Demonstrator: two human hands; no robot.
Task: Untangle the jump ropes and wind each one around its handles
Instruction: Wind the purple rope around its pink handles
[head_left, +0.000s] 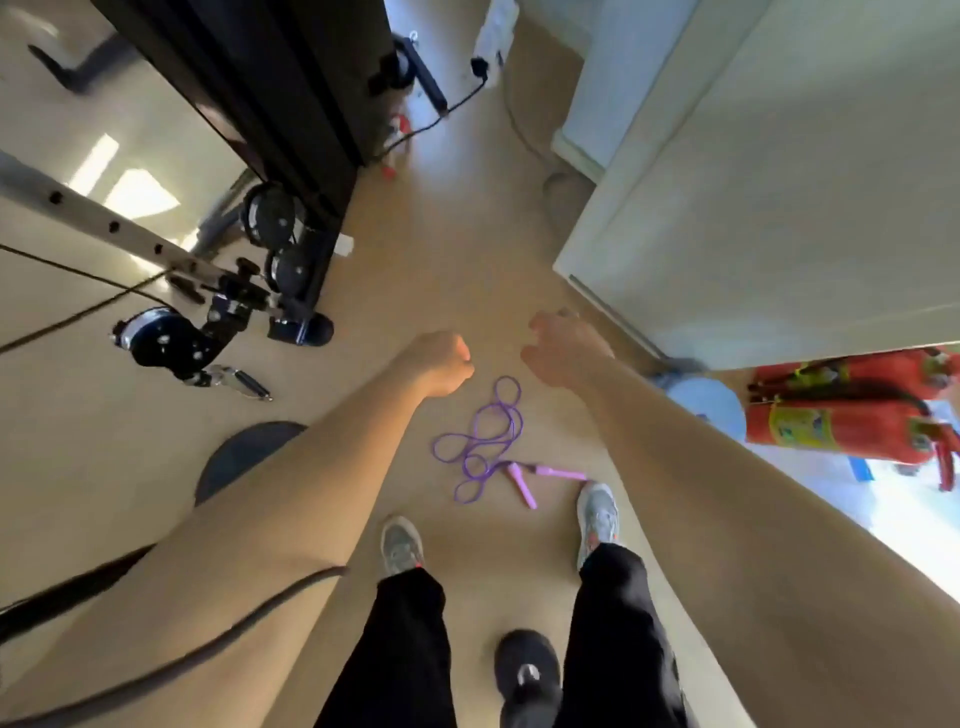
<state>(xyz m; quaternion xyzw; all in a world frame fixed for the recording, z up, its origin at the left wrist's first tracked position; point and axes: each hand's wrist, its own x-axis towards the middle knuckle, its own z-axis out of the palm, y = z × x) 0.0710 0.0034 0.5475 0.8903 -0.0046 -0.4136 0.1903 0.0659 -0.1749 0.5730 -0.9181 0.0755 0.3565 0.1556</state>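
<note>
On the floor (467, 249) below me runs a tan strip, shut in by a tall black stand (270, 78) along its left edge and a white door (779, 182) along its right. Two red fire extinguishers (841, 415) lie at the right edge, past the door's foot. Both my bare arms reach forward over the strip.

My left hand (441, 364) is balled into a fist, and I see nothing in it. My right hand (563, 348) hangs loose with the fingers slack and parted, also holding nothing. They hover near each other, above the floor and clear of the rope.

My grey shoes stand apart, the left shoe (401, 543) a little back of the right shoe (597, 517).

The purple jump rope (488, 441) lies mid-strip between my hands and my feet, its cord in loose overlapping loops. Its two pink handles (522, 486) rest in a V at the near end of the heap, one tip just beside my right toe.

As I judge it, nothing is done yet on this rope. The cord is unwound and looped over itself, the handles bare. I must pick it up, shake out the loops and wind it. I cannot make out a second rope for certain.
</note>
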